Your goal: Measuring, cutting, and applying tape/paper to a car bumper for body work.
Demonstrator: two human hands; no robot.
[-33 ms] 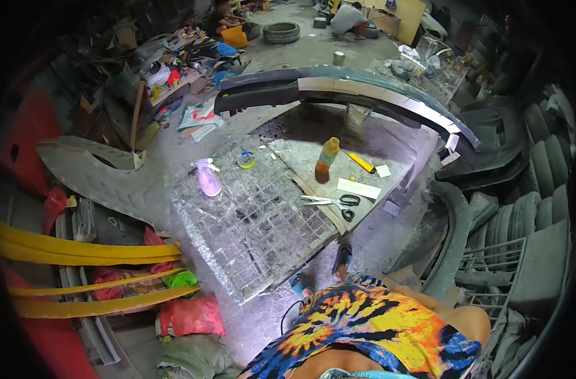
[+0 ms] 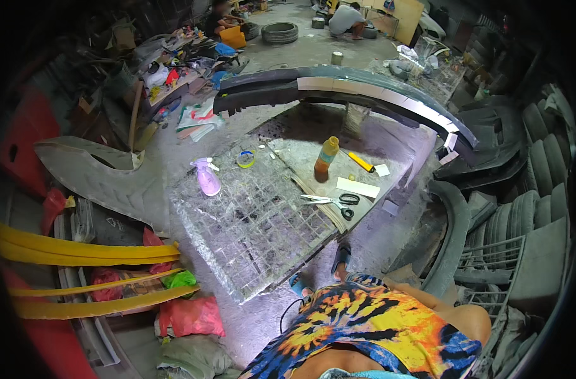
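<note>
Pale strips (image 2: 395, 100) set along part of a curved panel (image 2: 338, 98)

The curved panel is seen stretched across the far end of the table (image 2: 237, 234); how it is held up cannot be told. Its face is lined with the pale strips from about the middle to the right end, where small pieces stick out past the edge. The left stretch is left dark and uncovered. The work is judged to be partly done, though whether the left stretch is to be lined as well cannot be told.

Neither of the hands is shown, so how far they are opened and whether anything is held cannot be told. A bent right arm (image 2: 470, 319) is seen at the near right, beside the patterned shirt (image 2: 357, 316).

On the right side of the table, scissors (image 2: 334, 201) are laid with parted blades, just nearer than a loose white strip (image 2: 358, 187), which is left unused. Farther back, a yellow cutter (image 2: 361, 162) is placed to the right of an amber bottle (image 2: 326, 158). To the left, a tape roll (image 2: 245, 167) and a purple spray bottle (image 2: 208, 181) are set down.
</note>
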